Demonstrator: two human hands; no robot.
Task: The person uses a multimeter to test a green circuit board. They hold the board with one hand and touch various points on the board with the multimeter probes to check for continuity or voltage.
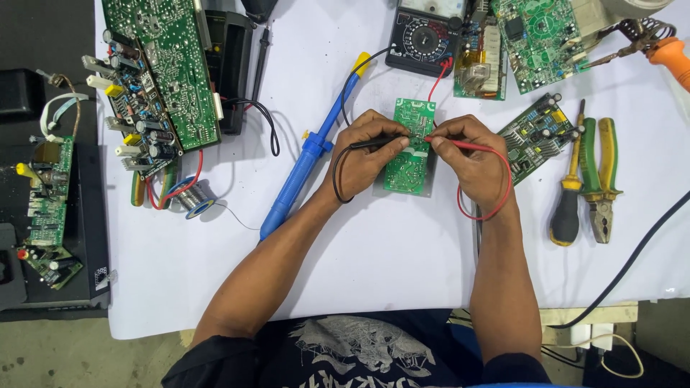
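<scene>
Two hands meet over a small green board (408, 154) near the middle of the white table (374, 251). The left hand (366, 154) pinches a black probe (377, 143) and the right hand (471, 154) pinches a red probe (460, 145). Both tips touch the board close together. A black wire (338, 176) loops round the left wrist and a red wire (496, 205) loops round the right wrist.

At 12 o'clock from the board sits a black meter (424, 39) with a round dial. At 9 o'clock lies a long blue tool (305, 162) with a yellow tip. Past it, near 8 o'clock, is a spool of wire (194, 195). At 10 o'clock a big green board (162, 72) lies on a tilt.

At 3 o'clock is another small board (535, 133). Further out that way lie a screwdriver (568, 197) and green pliers (600, 179), side by side. At 1 o'clock more boards (535, 39) sit near an orange handle (672, 57).
</scene>
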